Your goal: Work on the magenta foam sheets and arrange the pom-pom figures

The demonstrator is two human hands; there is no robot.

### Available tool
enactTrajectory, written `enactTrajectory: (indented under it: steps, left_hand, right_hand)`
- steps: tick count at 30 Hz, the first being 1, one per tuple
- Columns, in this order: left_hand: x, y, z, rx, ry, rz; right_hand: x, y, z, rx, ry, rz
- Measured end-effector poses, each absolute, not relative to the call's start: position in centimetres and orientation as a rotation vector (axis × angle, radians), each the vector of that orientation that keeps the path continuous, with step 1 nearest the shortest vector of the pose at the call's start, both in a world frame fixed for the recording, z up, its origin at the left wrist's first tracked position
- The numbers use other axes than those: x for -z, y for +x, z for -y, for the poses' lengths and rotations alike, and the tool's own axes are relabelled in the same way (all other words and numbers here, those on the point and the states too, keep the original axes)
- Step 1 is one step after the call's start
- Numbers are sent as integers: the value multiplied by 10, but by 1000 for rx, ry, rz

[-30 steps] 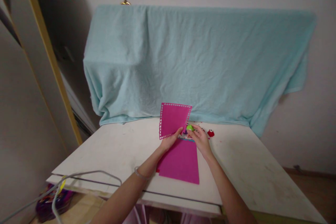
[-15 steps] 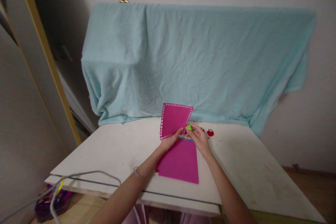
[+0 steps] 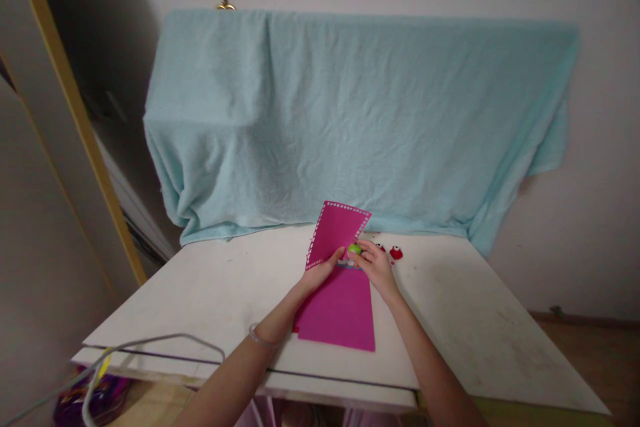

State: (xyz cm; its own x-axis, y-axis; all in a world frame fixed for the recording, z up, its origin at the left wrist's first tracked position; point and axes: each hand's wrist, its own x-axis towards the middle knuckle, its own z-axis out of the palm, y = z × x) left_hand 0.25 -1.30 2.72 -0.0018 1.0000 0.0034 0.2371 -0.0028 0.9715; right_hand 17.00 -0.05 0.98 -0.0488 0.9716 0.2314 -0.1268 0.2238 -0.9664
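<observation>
My left hand (image 3: 323, 272) grips a magenta sheet of paper (image 3: 336, 233) by its near edge, thumb on top. Small punched holes run along the sheet's borders, and it is tilted up off the table. At its lower right corner, my right hand (image 3: 377, 267) has its fingers closed around a small green craft punch (image 3: 355, 249). The punch touches or overlaps the paper's edge; its underside is hidden. Below both hands a second magenta sheet (image 3: 340, 313) lies flat, with a bit of red showing at its left edge.
Two small red-and-white objects (image 3: 396, 253) sit right of my right hand, with tiny scraps around. A light blue cloth (image 3: 360, 113) hangs behind the white table (image 3: 200, 293). A grey cable (image 3: 165, 337) loops over the front left edge.
The held sheet has turned and tilted clockwise, its top shifting right. The green punch has rotated in my right hand and moved slightly left. The whole view has shifted a little.
</observation>
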Motion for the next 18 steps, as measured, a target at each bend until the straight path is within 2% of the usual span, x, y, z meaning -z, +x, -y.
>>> enactTrajectory:
  steps: [18]
  left_hand:
    - [-32, 6, 20, -1206, 1463, -1343]
  right_hand:
    - [-11, 169, 0, -1161, -952, 1225]
